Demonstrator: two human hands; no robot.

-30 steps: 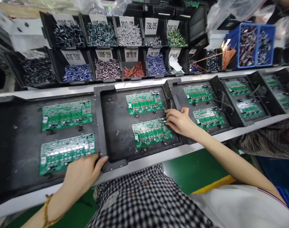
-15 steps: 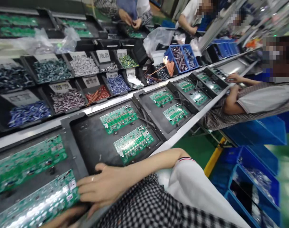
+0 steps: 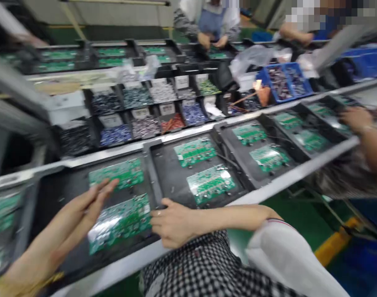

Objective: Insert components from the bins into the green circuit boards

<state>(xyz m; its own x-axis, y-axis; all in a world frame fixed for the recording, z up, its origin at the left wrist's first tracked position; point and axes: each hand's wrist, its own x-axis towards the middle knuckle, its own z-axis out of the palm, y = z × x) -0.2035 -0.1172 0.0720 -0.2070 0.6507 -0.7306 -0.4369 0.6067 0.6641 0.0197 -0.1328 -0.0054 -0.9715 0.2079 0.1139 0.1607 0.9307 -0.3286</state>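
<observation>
My left hand [image 3: 80, 220] reaches in from the lower left, its fingers stretched out and holding nothing. Its fingertips hover over the upper green circuit board [image 3: 129, 173]; whether they touch it I cannot tell. A lower circuit board [image 3: 123, 222] lies nearer to me in the same black tray [image 3: 58, 198], with light glaring off its left part. At that tray's front right corner, my right hand [image 3: 174, 222], wearing a ring, has its fingers curled over the rim beside the lower board. Its fingertips are partly hidden.
More black trays with paired circuit boards [image 3: 211, 183] line the rail to the right. Behind stand bins of small components [image 3: 114, 134] and a blue divided bin [image 3: 283, 82]. A co-worker's hand [image 3: 358, 119] is at the far right; another person's hands [image 3: 211, 41] work opposite.
The view has swung left, so trays and bins appear farther right. My left hand has come up from the bottom edge over the boards. My right hand stays at the tray's corner.
</observation>
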